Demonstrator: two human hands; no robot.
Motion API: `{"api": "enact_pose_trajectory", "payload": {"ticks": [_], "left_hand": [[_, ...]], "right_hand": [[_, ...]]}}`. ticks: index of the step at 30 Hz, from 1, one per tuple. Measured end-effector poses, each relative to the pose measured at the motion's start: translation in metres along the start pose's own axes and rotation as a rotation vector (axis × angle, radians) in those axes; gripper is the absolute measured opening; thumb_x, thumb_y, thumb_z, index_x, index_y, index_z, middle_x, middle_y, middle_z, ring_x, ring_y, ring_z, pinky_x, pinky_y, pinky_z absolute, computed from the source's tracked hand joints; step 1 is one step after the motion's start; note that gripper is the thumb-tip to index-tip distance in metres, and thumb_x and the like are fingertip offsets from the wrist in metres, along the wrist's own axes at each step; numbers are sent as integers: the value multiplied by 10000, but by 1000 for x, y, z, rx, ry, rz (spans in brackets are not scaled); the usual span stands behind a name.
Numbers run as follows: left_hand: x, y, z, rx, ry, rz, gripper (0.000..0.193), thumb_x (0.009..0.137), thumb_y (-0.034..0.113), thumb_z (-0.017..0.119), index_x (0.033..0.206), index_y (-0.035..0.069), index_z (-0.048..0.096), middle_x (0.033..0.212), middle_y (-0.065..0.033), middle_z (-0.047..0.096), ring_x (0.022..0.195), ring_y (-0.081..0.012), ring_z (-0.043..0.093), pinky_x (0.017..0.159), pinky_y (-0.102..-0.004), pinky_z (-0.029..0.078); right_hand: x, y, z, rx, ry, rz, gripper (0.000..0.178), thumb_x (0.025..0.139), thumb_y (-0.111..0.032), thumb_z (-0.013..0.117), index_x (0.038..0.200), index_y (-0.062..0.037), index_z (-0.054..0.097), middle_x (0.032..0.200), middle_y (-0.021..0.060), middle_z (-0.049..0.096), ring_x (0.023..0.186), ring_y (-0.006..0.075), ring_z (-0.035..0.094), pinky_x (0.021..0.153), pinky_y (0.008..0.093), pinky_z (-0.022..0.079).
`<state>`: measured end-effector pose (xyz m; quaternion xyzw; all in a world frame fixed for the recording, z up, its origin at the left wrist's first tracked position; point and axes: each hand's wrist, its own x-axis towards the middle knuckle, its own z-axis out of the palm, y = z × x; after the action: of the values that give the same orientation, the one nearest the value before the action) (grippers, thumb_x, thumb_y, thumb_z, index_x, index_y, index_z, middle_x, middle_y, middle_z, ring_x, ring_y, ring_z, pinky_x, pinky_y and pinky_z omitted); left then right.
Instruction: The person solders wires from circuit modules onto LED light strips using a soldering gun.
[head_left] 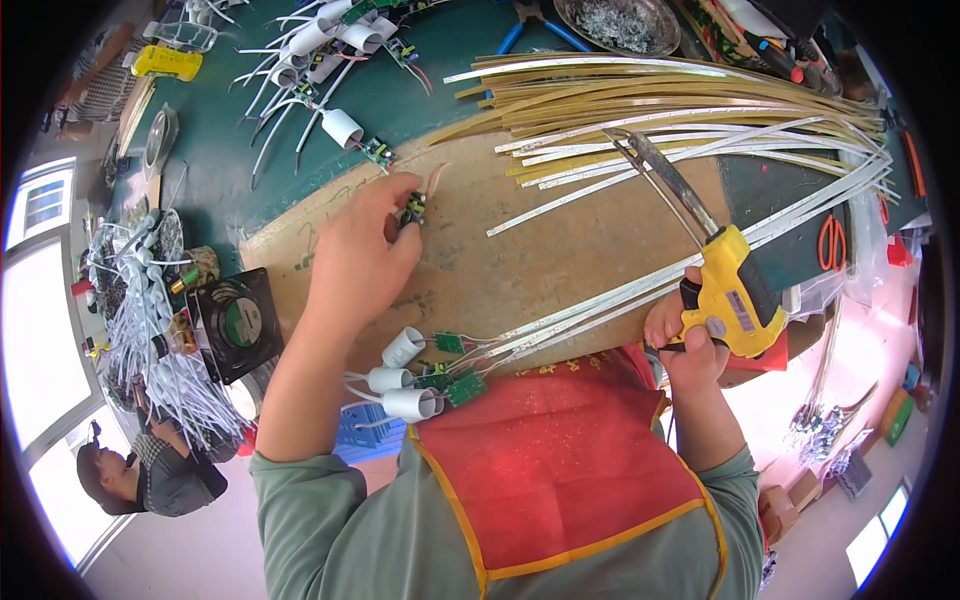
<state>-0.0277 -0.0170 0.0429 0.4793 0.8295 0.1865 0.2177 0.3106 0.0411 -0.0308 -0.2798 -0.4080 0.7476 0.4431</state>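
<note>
Small green circuit board w/ thin pinkish wires [414, 208] sits pinched betw. thumb and fingertips of the left hand [362, 248], held just above the worn tan cardboard sheet [520, 270] covering the mid bench. Right hand [690, 335] is wrapped tight round the black-and-yellow plastic pistol-grip soldering gun [728, 290], its long shiny metal tip [660, 175] angling up-left over the cardboard. Bare cardboard betw. the two hands; that's the open room. Near edge of the bench, by the red apron w/ orange trim [560, 470]: three white plastic cylindrical lamp caps w/ green boards and white leads [412, 375], touching one another. Across the far side, a fan of long flat yellow and white flexible strips [680, 120] overhangs the cardboard's right edge. Dark green bench top [220, 170] beyond, w/ more white caps and leads [320, 60]. Left edge: square black fan w/ green hub [236, 324]. Far rt: orange-handled scissors [832, 242].
</note>
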Motion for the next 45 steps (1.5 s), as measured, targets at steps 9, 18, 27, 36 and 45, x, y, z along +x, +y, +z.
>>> {"api": "enact_pose_trajectory", "payload": {"ticks": [9, 18, 27, 36, 45], "left_hand": [[-11, 3, 8, -55, -134, 293, 457, 799, 82, 679, 1253, 72, 622, 988, -61, 663, 856, -206, 624, 793, -344, 512], [-4, 15, 27, 216, -53, 305, 228, 831, 164, 701, 1014, 34, 665, 957, -138, 658, 918, -316, 646, 795, -386, 520], [-11, 12, 24, -19, -104, 158, 141, 881, 134, 678, 968, 24, 688, 922, -114, 666, 852, -245, 656, 762, -342, 513], [-18, 12, 34, -107, -98, 135, 138, 894, 128, 673, 981, 27, 709, 917, -112, 707, 832, -217, 669, 761, -316, 516], [-17, 10, 41, 17, 2, 295, 88, 852, 108, 688, 905, 39, 698, 903, -129, 684, 860, -312, 657, 764, -373, 519]], "right_hand": [[2, -1, 3, -36, -17, -16, 723, 889, -386, 743, 1388, 17, 409, 734, 26, 503, 607, 129, 490, 561, 287, 436], [1, -1, 2, -49, -26, -21, 715, 900, -380, 725, 1396, 20, 401, 745, 28, 510, 597, 128, 488, 558, 288, 434], [1, -1, 2, -42, -36, -8, 721, 899, -386, 727, 1404, 12, 401, 750, 25, 509, 606, 128, 491, 571, 287, 440], [1, -3, 3, -52, -26, 14, 733, 892, -404, 739, 1405, 1, 406, 745, 17, 505, 617, 134, 501, 578, 289, 439], [-5, -7, 7, -171, -37, 80, 778, 865, -446, 765, 1396, 0, 413, 730, 14, 492, 601, 126, 485, 558, 277, 428]]}}
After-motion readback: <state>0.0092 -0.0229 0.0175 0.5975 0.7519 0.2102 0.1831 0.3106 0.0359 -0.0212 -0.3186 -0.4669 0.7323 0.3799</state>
